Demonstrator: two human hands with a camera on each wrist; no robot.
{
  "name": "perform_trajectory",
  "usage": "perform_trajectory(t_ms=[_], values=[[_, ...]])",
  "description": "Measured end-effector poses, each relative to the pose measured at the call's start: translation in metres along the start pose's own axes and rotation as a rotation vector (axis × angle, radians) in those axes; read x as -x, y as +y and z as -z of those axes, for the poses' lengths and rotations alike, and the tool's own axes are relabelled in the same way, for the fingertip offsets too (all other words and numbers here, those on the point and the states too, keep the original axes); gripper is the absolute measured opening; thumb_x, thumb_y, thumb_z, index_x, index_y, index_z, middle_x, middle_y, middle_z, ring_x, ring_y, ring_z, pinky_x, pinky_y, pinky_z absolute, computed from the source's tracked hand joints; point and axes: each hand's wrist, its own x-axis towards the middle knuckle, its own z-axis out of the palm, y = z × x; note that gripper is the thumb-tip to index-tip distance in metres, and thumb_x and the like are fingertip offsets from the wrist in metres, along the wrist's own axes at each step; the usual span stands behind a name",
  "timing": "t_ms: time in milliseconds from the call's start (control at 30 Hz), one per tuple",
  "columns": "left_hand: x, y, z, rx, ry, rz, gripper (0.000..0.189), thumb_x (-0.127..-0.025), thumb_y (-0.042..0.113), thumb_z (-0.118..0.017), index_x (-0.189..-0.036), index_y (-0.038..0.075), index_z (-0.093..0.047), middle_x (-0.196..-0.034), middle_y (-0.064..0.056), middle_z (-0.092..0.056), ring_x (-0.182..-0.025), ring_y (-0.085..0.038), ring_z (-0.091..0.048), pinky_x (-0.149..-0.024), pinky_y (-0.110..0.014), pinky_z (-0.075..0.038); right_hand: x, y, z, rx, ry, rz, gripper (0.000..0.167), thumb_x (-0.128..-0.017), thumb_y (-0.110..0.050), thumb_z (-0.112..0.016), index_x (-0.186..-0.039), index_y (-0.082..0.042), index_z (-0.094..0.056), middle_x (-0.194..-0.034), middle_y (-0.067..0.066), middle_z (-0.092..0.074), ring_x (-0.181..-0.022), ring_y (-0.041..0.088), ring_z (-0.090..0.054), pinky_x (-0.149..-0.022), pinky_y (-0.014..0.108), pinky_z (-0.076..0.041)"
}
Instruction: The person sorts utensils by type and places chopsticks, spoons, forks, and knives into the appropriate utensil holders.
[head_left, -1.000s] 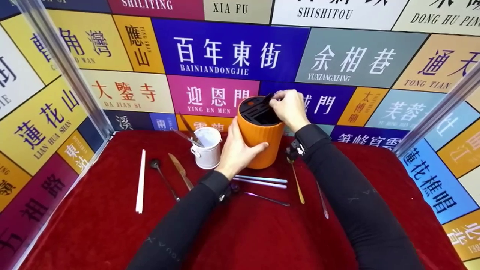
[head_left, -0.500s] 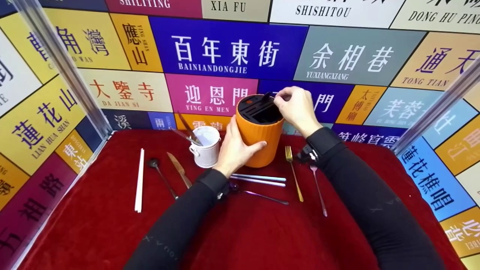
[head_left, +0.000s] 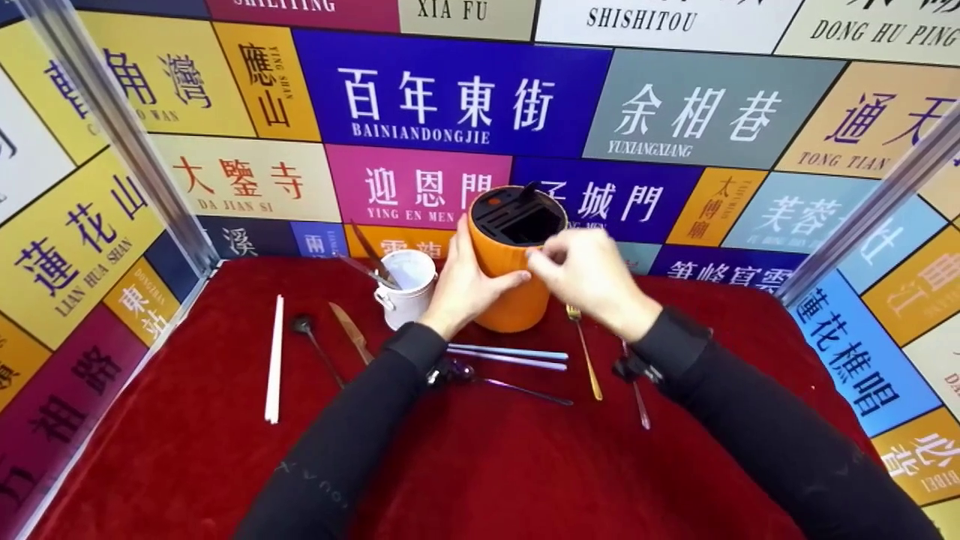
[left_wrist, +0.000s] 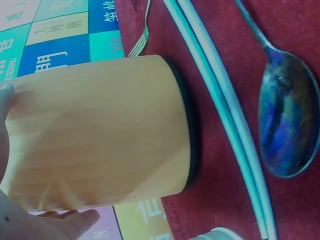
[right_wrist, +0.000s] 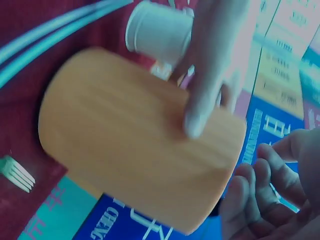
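Note:
In the head view my left hand point(head_left: 463, 289) grips an orange ribbed utensil holder point(head_left: 517, 311) from its left side, thumb across the front. The holder stands upright at the back of the table, its black slotted top point(head_left: 510, 225) facing up. A dark utensil end point(head_left: 529, 190) sticks up from the back of that top. My right hand point(head_left: 589, 277) hovers by the holder's right front with fingers loosely bent. The right wrist view shows nothing in those right fingers point(right_wrist: 250, 185), apart from the holder wall.
Left of the holder stands a small white bucket point(head_left: 406, 304) with knives in it. White chopsticks point(head_left: 274, 360), a dark spoon point(head_left: 301, 324), a gold knife point(head_left: 349, 330), pale chopsticks point(head_left: 525, 358), a purple spoon point(left_wrist: 287, 115), a gold fork point(head_left: 587, 360) and another fork point(head_left: 641, 409) lie on red cloth.
My right hand has come away from the dark utensil at the holder's top and moved down to the right front. The left hand keeps its grip on the holder.

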Motion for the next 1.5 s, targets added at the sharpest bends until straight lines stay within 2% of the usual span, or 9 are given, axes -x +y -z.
perform_trajectory(t_ms=[200, 367, 567, 633, 967, 1100, 1267, 1500], values=[[-0.003, 0.003, 0.001, 0.021, 0.002, -0.019, 0.142, -0.076, 0.055, -0.099, -0.178, 0.014, -0.008, -0.175, -0.020, -0.036, -0.153, -0.034, -0.053, -0.132, -0.046, -0.042, 0.024, -0.016, -0.010, -0.010, -0.112, 0.051, 0.029, -0.101, -0.027, -0.073, -0.073, -0.017, -0.078, -0.062, -0.005, -0.068, -0.056, 0.012, -0.056, -0.056, 0.031, -0.047], [-0.002, 0.005, 0.001, 0.054, 0.014, -0.024, 0.137, -0.076, 0.051, -0.101, -0.176, 0.016, -0.014, -0.171, -0.015, -0.042, -0.150, -0.030, -0.055, -0.130, -0.046, -0.043, 0.039, -0.021, -0.025, 0.054, -0.278, 0.082, 0.028, -0.100, -0.030, -0.075, -0.074, -0.019, -0.081, -0.061, -0.009, -0.069, -0.058, 0.011, -0.058, -0.062, 0.034, -0.051], [-0.001, 0.009, 0.002, 0.051, 0.010, -0.015, 0.132, -0.077, 0.053, -0.100, -0.175, 0.020, -0.018, -0.167, -0.013, -0.046, -0.145, -0.030, -0.058, -0.127, -0.046, -0.046, 0.048, -0.014, -0.047, 0.083, -0.410, 0.047, 0.016, -0.097, -0.028, -0.081, -0.086, -0.018, -0.087, -0.074, -0.008, -0.079, -0.072, 0.019, -0.071, -0.075, 0.043, -0.059], [-0.001, 0.010, 0.003, 0.053, 0.010, -0.013, 0.131, -0.076, 0.054, -0.100, -0.175, 0.021, -0.019, -0.166, -0.012, -0.046, -0.143, -0.029, -0.059, -0.126, -0.047, -0.047, 0.050, -0.010, -0.055, 0.078, -0.444, 0.034, 0.013, -0.095, -0.026, -0.082, -0.087, -0.017, -0.087, -0.076, -0.007, -0.081, -0.076, 0.022, -0.075, -0.075, 0.043, -0.062], [0.000, 0.010, 0.002, 0.045, 0.016, -0.005, 0.130, -0.077, 0.055, -0.100, -0.174, 0.022, -0.020, -0.164, -0.011, -0.048, -0.141, -0.030, -0.061, -0.125, -0.047, -0.049, 0.064, -0.001, -0.093, 0.127, -0.641, -0.038, 0.011, -0.089, -0.027, -0.087, -0.080, -0.020, -0.086, -0.081, -0.002, -0.081, -0.081, 0.028, -0.076, -0.077, 0.048, -0.063], [0.001, 0.009, 0.001, 0.040, 0.014, -0.002, 0.131, -0.077, 0.055, -0.099, -0.175, 0.022, -0.019, -0.164, -0.011, -0.048, -0.140, -0.030, -0.061, -0.125, -0.046, -0.049, 0.068, 0.001, -0.106, 0.169, -0.677, -0.058, 0.016, -0.089, -0.027, -0.089, -0.075, -0.020, -0.084, -0.078, -0.001, -0.078, -0.077, 0.028, -0.073, -0.075, 0.048, -0.062], [0.001, 0.009, 0.001, 0.049, 0.010, 0.002, 0.131, -0.077, 0.056, -0.099, -0.175, 0.023, -0.019, -0.165, -0.010, -0.047, -0.142, -0.029, -0.060, -0.126, -0.046, -0.047, 0.071, 0.001, -0.117, 0.191, -0.670, -0.057, 0.022, -0.090, -0.028, -0.090, -0.073, -0.019, -0.081, -0.077, 0.000, -0.077, -0.077, 0.030, -0.073, -0.075, 0.049, -0.063], [0.000, 0.008, 0.002, 0.045, 0.010, 0.012, 0.132, -0.077, 0.057, -0.099, -0.175, 0.023, -0.018, -0.167, -0.010, -0.046, -0.143, -0.029, -0.061, -0.126, -0.046, -0.048, 0.070, -0.003, -0.124, 0.196, -0.663, -0.025, 0.018, -0.089, -0.016, -0.087, -0.073, -0.018, -0.079, -0.081, 0.002, -0.077, -0.082, 0.032, -0.075, -0.077, 0.050, -0.064]])
